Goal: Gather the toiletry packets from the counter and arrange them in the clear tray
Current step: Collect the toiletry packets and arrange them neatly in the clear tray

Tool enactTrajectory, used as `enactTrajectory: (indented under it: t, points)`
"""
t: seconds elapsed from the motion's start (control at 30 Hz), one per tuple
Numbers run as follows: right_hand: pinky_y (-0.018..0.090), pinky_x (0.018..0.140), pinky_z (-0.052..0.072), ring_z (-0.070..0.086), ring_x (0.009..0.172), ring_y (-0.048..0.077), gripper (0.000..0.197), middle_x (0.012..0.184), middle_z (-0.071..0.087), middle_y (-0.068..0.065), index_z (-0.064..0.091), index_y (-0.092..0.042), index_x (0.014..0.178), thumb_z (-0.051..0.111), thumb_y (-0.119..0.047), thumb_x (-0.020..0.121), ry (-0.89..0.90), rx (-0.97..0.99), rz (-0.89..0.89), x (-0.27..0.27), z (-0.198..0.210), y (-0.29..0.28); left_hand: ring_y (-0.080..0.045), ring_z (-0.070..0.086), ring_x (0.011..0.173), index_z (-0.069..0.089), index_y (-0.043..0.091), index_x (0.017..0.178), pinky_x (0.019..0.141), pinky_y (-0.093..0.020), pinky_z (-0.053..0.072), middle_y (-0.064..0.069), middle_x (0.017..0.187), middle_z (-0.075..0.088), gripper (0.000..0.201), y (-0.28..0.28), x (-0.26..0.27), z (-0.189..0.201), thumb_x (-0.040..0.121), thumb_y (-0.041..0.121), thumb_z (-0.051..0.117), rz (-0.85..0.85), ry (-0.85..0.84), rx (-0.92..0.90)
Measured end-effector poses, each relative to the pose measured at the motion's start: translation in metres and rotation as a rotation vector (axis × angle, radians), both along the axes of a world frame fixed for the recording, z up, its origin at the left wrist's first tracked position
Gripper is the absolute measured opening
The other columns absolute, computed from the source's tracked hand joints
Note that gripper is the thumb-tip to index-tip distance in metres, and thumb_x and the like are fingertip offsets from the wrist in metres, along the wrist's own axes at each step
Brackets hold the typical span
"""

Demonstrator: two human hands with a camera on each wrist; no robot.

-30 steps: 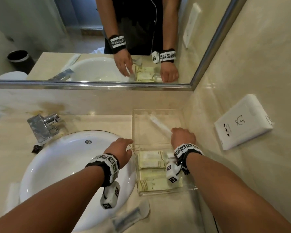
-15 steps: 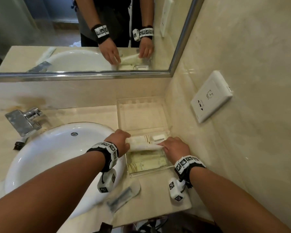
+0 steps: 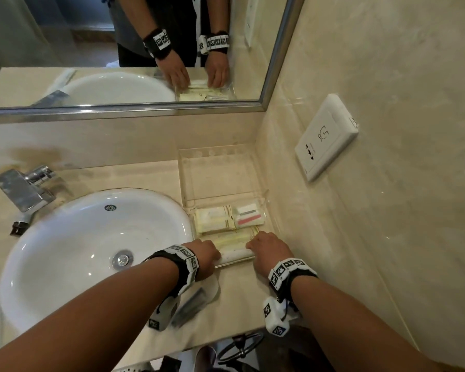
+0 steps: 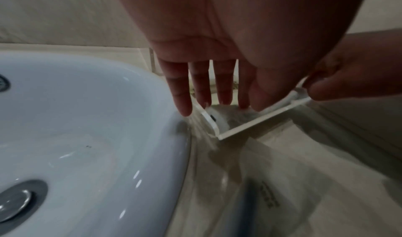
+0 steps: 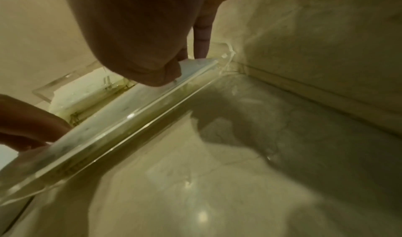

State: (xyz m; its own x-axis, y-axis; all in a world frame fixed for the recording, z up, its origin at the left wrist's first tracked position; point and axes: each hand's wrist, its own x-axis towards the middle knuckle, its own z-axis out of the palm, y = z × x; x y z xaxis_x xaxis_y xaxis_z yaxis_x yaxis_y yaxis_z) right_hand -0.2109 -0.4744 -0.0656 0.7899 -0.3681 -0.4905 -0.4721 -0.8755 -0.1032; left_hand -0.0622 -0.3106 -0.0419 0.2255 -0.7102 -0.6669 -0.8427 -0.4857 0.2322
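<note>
While both hands meet at the near edge of the clear acrylic tray, a long white toiletry packet lies across that front end between them. On the left hand the fingers hang nearly straight, their tips down on one end of the packet just inside the tray's corner. On the right hand the thumb and fingers pinch the other end of it. Farther back in the tray lie cream-coloured flat packets and a small clear packet with a grey and a pink strip — side by side, touching. One more clear packet with a dark item inside rests on the beige marble worktop, near the white oval basin and partly under the left wrist.
</note>
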Motion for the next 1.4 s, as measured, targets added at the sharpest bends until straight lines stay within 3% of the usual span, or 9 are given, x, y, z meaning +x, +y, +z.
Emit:
enactTrajectory:
  t: [0.23, 0.47, 0.83, 0.9, 1.03, 1.1, 1.2, 1.33, 1.4]
  points:
    - [0.035, 0.112, 0.038, 0.036, 0.137, 0.02, 0.068, 0.146, 0.038, -0.003, 0.04, -0.03, 0.15, 0.059, -0.021, 0.086, -0.02, 0.087, -0.044, -0.016, -0.013, 0.006, -0.032, 0.05, 0.119, 0.055, 0.025, 0.131, 0.095, -0.045, 0.047, -0.003, 0.139, 0.045, 0.041, 0.0, -0.003, -0.002, 0.092, 0.028, 0.042, -0.075, -0.042, 0.04]
    - [0.038, 0.116, 0.032, 0.031, 0.142, 0.021, 0.068, 0.153, 0.035, -0.003, 0.04, -0.035, 0.148, 0.062, -0.026, 0.084, -0.043, 0.06, -0.035, -0.015, -0.003, 0.002, -0.026, 0.048, 0.128, 0.055, 0.027, 0.135, 0.104, -0.039, 0.043, 0.001, 0.142, 0.047, 0.043, 0.002, 0.003, -0.001, 0.094, 0.027, 0.046, -0.012, -0.008, -0.063]
    - [0.04, 0.117, 0.03, 0.028, 0.145, 0.023, 0.064, 0.154, 0.036, -0.001, 0.045, -0.031, 0.147, 0.059, -0.029, 0.085, -0.165, 0.027, 0.005, 0.011, 0.028, 0.043, -0.023, 0.054, 0.122, 0.056, 0.027, 0.132, 0.102, -0.038, 0.045, 0.0, 0.136, 0.054, 0.037, 0.049, 0.057, 0.025, 0.095, 0.031, 0.049, 0.384, -0.059, -0.267]
    - [0.04, 0.114, 0.035, 0.035, 0.14, 0.023, 0.059, 0.149, 0.042, -0.002, 0.047, -0.03, 0.145, 0.057, -0.029, 0.086, -0.166, 0.059, 0.032, 0.022, 0.034, 0.057, -0.022, 0.056, 0.119, 0.056, 0.026, 0.132, 0.101, -0.038, 0.046, -0.001, 0.133, 0.056, 0.037, 0.06, 0.065, 0.025, 0.095, 0.03, 0.049, 0.448, -0.048, -0.298]
    - [0.035, 0.091, 0.049, 0.057, 0.116, 0.02, 0.045, 0.129, 0.056, -0.005, 0.059, -0.031, 0.134, 0.055, -0.032, 0.089, -0.122, 0.117, 0.178, 0.027, 0.037, 0.096, -0.022, 0.057, 0.117, 0.055, 0.027, 0.132, 0.099, -0.037, 0.046, -0.002, 0.132, 0.057, 0.037, 0.083, 0.07, 0.026, 0.096, 0.03, 0.049, 0.536, -0.05, -0.342]
    - [0.037, 0.088, 0.052, 0.06, 0.112, 0.019, 0.045, 0.13, 0.055, -0.006, 0.058, -0.031, 0.135, 0.056, -0.036, 0.091, -0.079, 0.143, 0.275, 0.023, 0.033, 0.112, -0.022, 0.056, 0.117, 0.054, 0.027, 0.133, 0.1, -0.036, 0.045, -0.001, 0.132, 0.056, 0.038, 0.09, 0.071, 0.028, 0.096, 0.029, 0.048, 0.555, -0.04, -0.366]
    - [0.039, 0.086, 0.052, 0.061, 0.109, 0.021, 0.049, 0.134, 0.052, -0.004, 0.054, -0.031, 0.136, 0.062, -0.035, 0.089, -0.002, 0.14, 0.394, 0.015, 0.019, 0.128, -0.021, 0.057, 0.116, 0.052, 0.027, 0.134, 0.099, -0.034, 0.045, 0.001, 0.131, 0.057, 0.038, 0.093, 0.069, 0.029, 0.096, 0.029, 0.047, 0.551, -0.014, -0.385]
    - [0.04, 0.072, 0.049, 0.064, 0.092, 0.031, 0.041, 0.124, 0.052, 0.008, 0.052, -0.024, 0.126, 0.064, -0.02, 0.087, 0.078, 0.006, 0.353, 0.008, 0.001, 0.14, -0.018, 0.058, 0.113, 0.053, 0.028, 0.133, 0.098, -0.033, 0.046, 0.004, 0.128, 0.059, 0.038, 0.091, 0.06, 0.029, 0.096, 0.029, 0.047, 0.508, 0.024, -0.388]
    - [0.04, 0.07, 0.043, 0.063, 0.093, 0.033, 0.036, 0.117, 0.055, 0.011, 0.051, -0.018, 0.121, 0.062, -0.015, 0.087, 0.114, -0.042, 0.334, 0.005, -0.003, 0.145, -0.017, 0.058, 0.111, 0.053, 0.029, 0.132, 0.096, -0.03, 0.045, 0.006, 0.126, 0.06, 0.037, 0.09, 0.054, 0.029, 0.096, 0.029, 0.047, 0.488, 0.039, -0.384]
